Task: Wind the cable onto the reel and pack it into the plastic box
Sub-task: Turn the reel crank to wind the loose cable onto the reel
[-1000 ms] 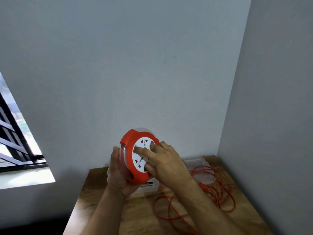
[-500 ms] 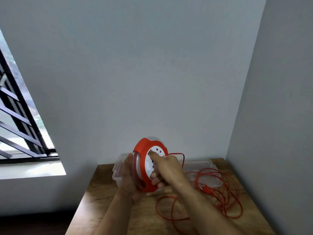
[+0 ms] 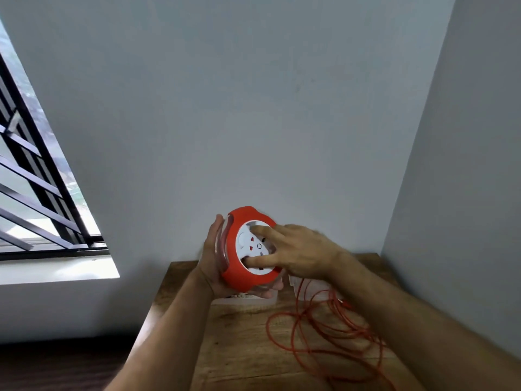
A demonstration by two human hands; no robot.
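Observation:
A round red reel with a white socket face is held upright above the wooden table. My left hand cups its back and underside. My right hand lies across the white face, index finger and thumb pressed on it. A thin orange cable runs down from the reel and lies in loose loops on the table's right half. The clear plastic box stands at the table's back, mostly hidden behind the reel and my hands.
The table sits in a corner, with a grey wall behind and another close on the right. A barred window and its white sill are at the left. Dark floor lies left of the table's edge.
My right hand's fingers have shifted round on the white face, which has turned. The reel stays held in my left hand, and the camera has tilted slightly.

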